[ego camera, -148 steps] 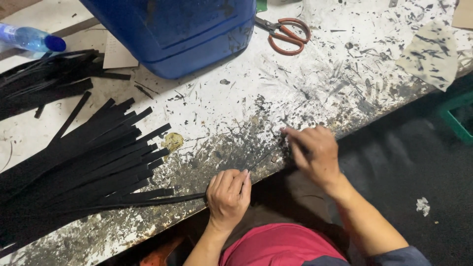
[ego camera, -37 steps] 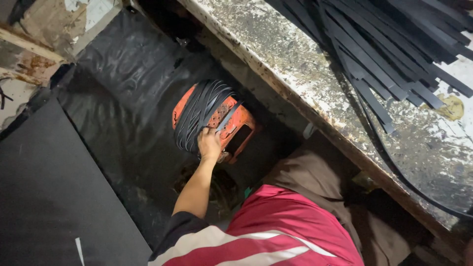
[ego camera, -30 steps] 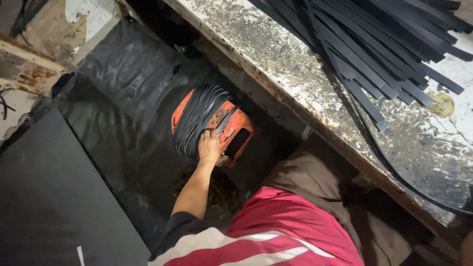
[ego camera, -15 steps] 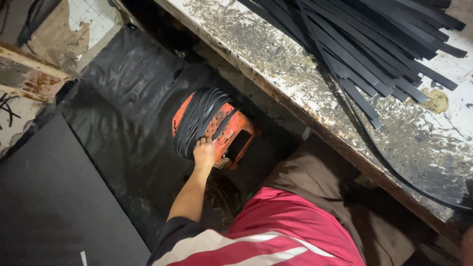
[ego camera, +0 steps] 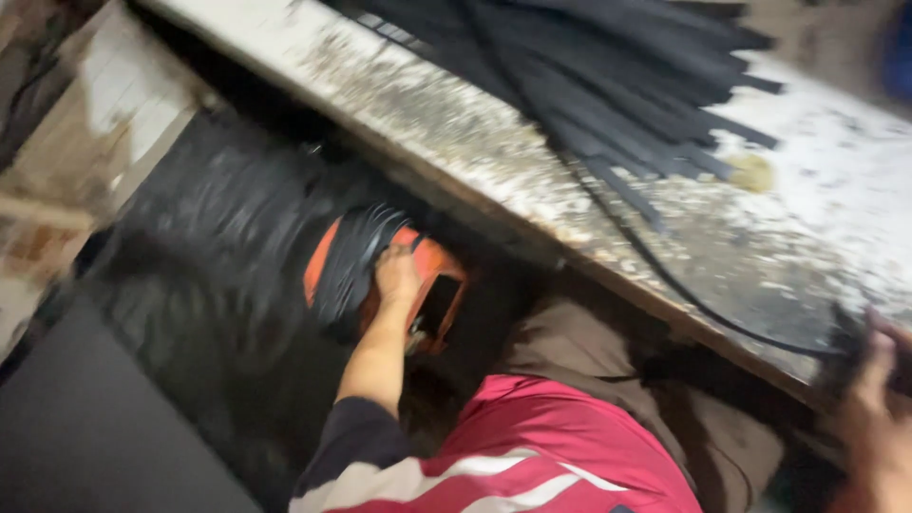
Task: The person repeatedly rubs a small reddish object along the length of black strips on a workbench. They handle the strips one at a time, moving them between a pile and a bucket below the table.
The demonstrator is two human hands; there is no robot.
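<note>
The picture is blurred by motion, so fine detail is lost. A worn tabletop (ego camera: 532, 161), whitish and flecked all over with dark specks and scratches, runs slantwise from upper left to lower right. On it lies a heap of flat black strips (ego camera: 617, 76), long, narrow and matte like rubber, fanned out with squared ends. One thin black strip (ego camera: 665, 275) trails from the heap down across the table edge toward the lower right.

Below the table, over dull black sheeting (ego camera: 209, 285), sits an orange reel-like holder (ego camera: 427, 285), rounded and hard-looking, wound with a thick coil of black strip (ego camera: 351, 271) that bands its left side. The left hand (ego camera: 397, 277) rests right on the holder, fingers curled against it beside the coil; whether it truly grips I cannot tell. The right hand (ego camera: 879, 399), at the table's edge far right, is well apart from the holder, fingers bent near the trailing strip's end; its grip is too blurred to judge.
</note>
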